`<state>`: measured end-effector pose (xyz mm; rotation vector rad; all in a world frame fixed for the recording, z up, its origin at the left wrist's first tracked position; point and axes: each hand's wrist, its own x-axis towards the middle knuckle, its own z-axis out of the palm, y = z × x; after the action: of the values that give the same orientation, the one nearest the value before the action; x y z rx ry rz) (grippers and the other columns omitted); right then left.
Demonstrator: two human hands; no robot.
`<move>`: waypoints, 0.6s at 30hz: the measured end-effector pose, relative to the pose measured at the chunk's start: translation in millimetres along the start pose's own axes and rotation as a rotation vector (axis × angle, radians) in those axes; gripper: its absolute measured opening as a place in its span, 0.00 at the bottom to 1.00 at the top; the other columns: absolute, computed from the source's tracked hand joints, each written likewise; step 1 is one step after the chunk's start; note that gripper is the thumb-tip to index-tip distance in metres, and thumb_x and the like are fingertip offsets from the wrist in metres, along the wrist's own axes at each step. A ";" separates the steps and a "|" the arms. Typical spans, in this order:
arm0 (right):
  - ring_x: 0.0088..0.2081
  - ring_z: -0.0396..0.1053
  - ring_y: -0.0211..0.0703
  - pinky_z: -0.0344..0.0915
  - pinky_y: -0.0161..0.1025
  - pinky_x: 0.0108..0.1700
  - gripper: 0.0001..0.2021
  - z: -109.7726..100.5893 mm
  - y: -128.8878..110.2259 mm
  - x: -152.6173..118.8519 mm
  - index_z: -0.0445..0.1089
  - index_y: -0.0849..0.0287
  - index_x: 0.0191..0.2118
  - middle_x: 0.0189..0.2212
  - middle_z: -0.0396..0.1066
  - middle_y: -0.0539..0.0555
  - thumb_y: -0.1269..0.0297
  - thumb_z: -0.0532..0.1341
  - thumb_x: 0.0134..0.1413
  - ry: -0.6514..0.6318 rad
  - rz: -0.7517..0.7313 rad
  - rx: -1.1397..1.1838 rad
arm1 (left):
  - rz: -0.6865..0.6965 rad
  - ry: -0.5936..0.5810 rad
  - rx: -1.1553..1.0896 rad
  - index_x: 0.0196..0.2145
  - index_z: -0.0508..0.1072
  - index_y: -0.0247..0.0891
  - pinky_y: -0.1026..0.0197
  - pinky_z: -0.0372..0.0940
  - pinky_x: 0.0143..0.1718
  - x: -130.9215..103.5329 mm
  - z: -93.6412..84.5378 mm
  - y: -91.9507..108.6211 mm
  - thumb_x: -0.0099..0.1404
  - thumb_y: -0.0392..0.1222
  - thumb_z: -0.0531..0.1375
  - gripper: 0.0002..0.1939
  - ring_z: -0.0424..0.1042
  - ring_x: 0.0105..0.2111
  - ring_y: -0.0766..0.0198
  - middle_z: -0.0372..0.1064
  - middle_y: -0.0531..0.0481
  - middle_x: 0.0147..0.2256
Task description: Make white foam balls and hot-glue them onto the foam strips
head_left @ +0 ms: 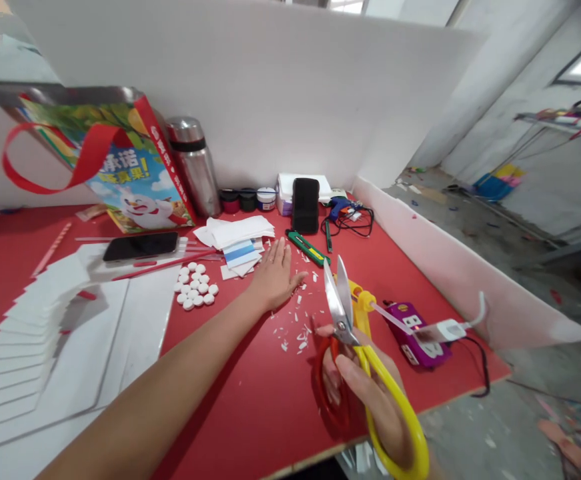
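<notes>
My left hand [274, 277] lies flat on the red tabletop [230, 413], fingers stretched out and thumb apart. Beside its fingertips are white cards and paper pieces [240, 243], one with a blue band. My right hand [375, 400] grips a pair of scissors [341, 323] with one red and one yellow handle, blades parted and pointing away from me. Small white scraps [297, 333] are strewn between both hands. A green utility knife [307, 248] rests just beyond my left hand. Partly behind the scissors lies a yellow glue gun [365, 300] with a glue stick.
Left stand a stepped white card structure [20, 347], a phone [141, 247] and white discs [195, 287]. Behind are a gift bag [140, 180], a steel flask [193, 167], paint jars [248, 199] and a black phone [305, 205]. A purple power strip [415, 343] sits near the right edge.
</notes>
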<state>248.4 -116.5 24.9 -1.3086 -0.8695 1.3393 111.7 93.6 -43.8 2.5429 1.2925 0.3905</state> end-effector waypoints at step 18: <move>0.21 0.59 0.36 0.60 0.35 0.24 0.22 9.5 -14.6 4.0 0.73 0.58 0.49 0.21 0.62 0.46 0.47 0.68 0.56 0.073 0.035 -0.065 | -0.001 0.104 -0.073 0.61 0.67 0.18 0.36 0.52 0.68 6.4 -6.1 2.0 0.77 0.54 0.42 0.35 0.60 0.67 0.37 0.64 0.21 0.63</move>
<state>242.2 -108.1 39.5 -1.4201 -0.8496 1.2918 114.7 98.2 -36.7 2.4909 1.2899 0.5663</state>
